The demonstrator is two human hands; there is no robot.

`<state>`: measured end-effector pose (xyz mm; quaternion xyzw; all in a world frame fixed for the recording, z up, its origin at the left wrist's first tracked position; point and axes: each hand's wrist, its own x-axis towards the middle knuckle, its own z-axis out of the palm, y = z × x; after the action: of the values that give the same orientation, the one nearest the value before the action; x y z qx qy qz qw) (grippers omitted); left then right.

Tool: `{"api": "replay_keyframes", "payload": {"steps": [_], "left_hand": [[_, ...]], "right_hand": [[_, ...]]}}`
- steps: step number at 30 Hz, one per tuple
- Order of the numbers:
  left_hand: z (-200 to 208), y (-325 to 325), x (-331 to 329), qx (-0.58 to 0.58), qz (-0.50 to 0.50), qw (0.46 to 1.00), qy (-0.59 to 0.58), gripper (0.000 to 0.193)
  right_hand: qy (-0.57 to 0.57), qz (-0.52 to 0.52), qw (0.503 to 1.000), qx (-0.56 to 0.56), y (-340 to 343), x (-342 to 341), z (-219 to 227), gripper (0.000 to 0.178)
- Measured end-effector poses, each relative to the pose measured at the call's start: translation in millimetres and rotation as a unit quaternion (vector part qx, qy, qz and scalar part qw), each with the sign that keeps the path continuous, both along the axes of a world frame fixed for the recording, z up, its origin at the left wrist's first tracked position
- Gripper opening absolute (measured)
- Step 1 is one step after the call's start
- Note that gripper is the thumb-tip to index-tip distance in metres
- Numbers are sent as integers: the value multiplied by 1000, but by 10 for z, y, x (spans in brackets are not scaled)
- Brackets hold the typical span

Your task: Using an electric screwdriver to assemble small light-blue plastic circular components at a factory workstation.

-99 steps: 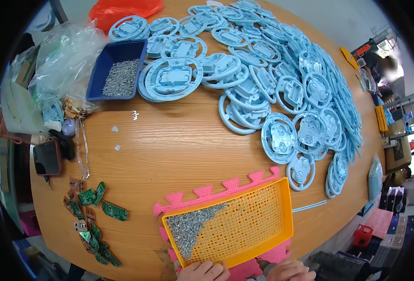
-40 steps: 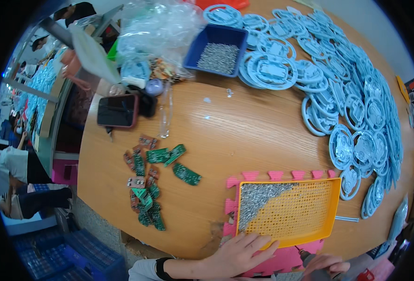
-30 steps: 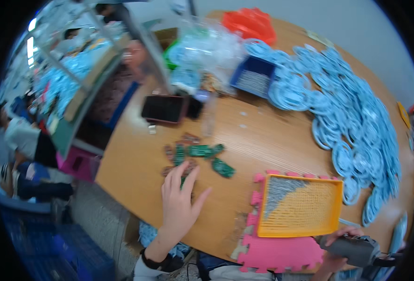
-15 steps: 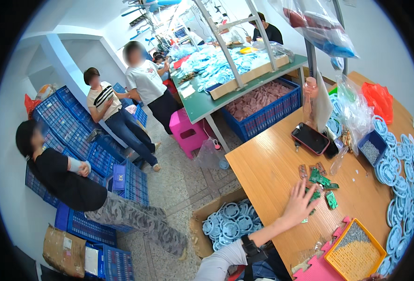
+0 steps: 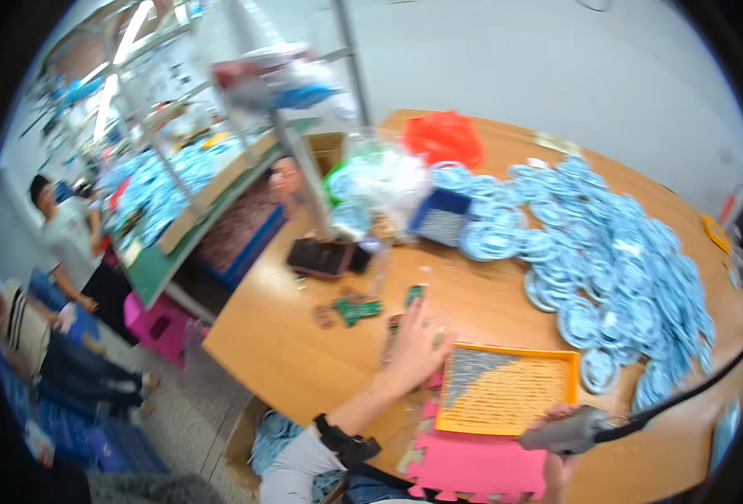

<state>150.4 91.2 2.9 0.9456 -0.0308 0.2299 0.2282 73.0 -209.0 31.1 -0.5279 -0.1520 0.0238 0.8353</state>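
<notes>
Two bare hands work at one wooden table (image 5: 275,340). The left hand (image 5: 415,357) is over its near part, fingers outstretched toward one green circuit board (image 5: 414,294); blur hides the contact, so I cannot tell whether they grip it. To the left lies one loose cluster of circuit boards (image 5: 357,312), green and brown, too smeared to count. The right hand (image 5: 561,464), nearer and to the right, is closed around one grey electric screwdriver (image 5: 566,430), from which one black cable (image 5: 682,401) runs off to the right. Just beyond it, one yellow perforated tray (image 5: 531,391) sits on a pink foam mat (image 5: 481,462), with a single heap of screws (image 5: 472,370), too many to count, in its far left part. Farther off stands one dark blue bin (image 5: 451,200), also holding screws. From beside it, light blue toy steering wheels (image 5: 615,260) spread to the right, dozens of them, overlapping. Left of the bin are one phone (image 5: 319,258) and a clear plastic bag (image 5: 392,181); behind is one red bag (image 5: 444,139). At the left, beyond the table, are one pink stool (image 5: 157,328) and at least two people (image 5: 73,239).
</notes>
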Motion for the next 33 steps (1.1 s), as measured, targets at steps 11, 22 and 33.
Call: {"api": "replay_keyframes", "payload": {"steps": [11, 22, 33], "left_hand": [[228, -544, 1542, 98, -88, 991, 6, 58], [46, 107, 1567, 50, -162, 981, -99, 23], [987, -53, -643, -69, -125, 988, -53, 32]], "right_hand": [[-3, 30, 999, -12, -81, -21, 125, 70], [-84, -10, 978, -193, -451, 41, 275, 57], [-34, -212, 809, -547, -1667, 241, -562, 21]]}}
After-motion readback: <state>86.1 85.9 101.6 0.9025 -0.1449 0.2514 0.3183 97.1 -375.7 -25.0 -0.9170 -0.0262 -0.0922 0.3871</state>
